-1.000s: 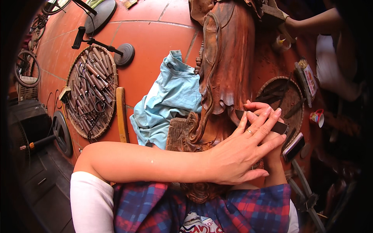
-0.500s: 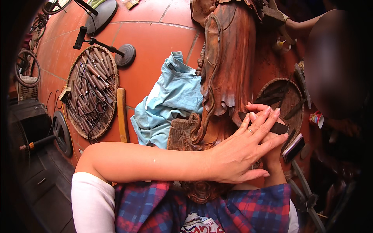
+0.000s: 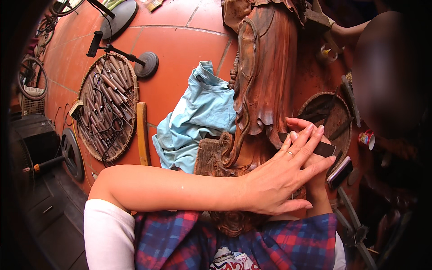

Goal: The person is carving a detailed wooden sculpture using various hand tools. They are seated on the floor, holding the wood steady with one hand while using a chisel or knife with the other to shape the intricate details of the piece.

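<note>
Hands stacked on carved wood

Our left hand (image 3: 280, 180), fingers stretched flat, lies across our right hand (image 3: 315, 160), whose fingers grip a thin dark strip (image 3: 326, 149) at the polished, red-grained carving's (image 3: 272, 67) rippled hem. Since a second ago, a blurred dark shape (image 3: 382, 74) has appeared at right. Red lettering (image 3: 240, 265) marks white cloth below.

The carving (image 3: 276, 72) is smooth, glossy wood; the garment (image 3: 195, 119) is matt cloth.

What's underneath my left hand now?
Partly visible beneath your left hand are your right hand and a dark flat strip. Much of the right hand and the strip's middle are covered, so the grip is hidden.
</note>
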{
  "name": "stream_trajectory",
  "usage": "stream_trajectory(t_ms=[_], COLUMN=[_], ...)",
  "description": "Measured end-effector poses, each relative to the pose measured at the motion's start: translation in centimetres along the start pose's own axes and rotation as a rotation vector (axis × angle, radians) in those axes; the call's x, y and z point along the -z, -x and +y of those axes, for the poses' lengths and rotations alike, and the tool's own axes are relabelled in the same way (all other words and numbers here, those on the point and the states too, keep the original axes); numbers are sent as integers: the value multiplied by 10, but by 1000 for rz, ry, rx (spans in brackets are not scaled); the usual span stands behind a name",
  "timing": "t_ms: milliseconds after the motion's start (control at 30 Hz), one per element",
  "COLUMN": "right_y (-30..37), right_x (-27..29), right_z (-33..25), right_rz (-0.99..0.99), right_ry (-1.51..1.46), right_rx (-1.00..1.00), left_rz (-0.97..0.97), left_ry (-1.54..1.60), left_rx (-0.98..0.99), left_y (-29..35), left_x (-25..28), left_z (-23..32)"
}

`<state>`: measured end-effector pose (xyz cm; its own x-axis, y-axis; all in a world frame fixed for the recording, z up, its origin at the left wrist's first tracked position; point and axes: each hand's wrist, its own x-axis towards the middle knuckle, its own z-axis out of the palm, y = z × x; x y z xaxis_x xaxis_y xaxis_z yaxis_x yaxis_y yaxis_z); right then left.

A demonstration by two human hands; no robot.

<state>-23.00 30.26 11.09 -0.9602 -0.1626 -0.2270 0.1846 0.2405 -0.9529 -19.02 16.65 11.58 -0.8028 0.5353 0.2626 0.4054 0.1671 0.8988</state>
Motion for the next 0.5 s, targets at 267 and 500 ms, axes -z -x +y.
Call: stream_trajectory(t_ms=[267, 500], right_y=[-2, -2], right_x=[4, 3], right_z=[3, 13], right_rz=[-13, -6], right_ry=[86, -35], right_rx=[44, 84], left_rz=[-21, -83], left_ry=[36, -11], left_rx=[11, 4], left_y=[0, -1], left_x=[-2, 3], left_z=[-2, -6])
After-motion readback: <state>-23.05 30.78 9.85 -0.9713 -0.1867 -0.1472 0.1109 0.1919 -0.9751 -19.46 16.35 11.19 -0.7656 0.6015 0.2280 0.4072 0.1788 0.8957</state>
